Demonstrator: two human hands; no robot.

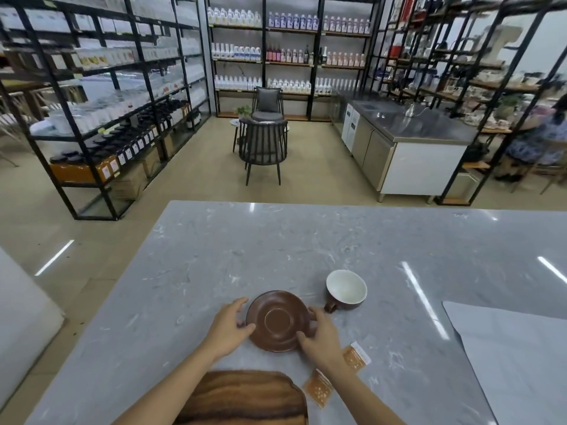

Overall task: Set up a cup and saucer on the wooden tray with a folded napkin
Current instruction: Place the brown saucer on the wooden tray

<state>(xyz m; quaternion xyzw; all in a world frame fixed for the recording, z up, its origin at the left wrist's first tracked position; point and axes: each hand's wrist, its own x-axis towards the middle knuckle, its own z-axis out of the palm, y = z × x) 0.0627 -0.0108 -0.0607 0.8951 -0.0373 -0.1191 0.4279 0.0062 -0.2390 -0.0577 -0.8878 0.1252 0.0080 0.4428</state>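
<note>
Both hands — left hand point(230, 326), right hand point(319, 335) — grip the brown saucer point(277, 320) by its edges; the cup point(346, 290) stands just right, the wooden tray point(245, 397) near.

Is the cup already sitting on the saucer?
No, the cup stands on the grey counter beside the saucer, which both hands hold by its edges.

1. Brown saucer point(277, 320) — right way up on the grey counter, just beyond the tray.
2. Cup point(345, 290) — brown outside, white inside, tipped, beside the saucer.
3. Wooden tray point(242, 397) at the near edge.
</note>
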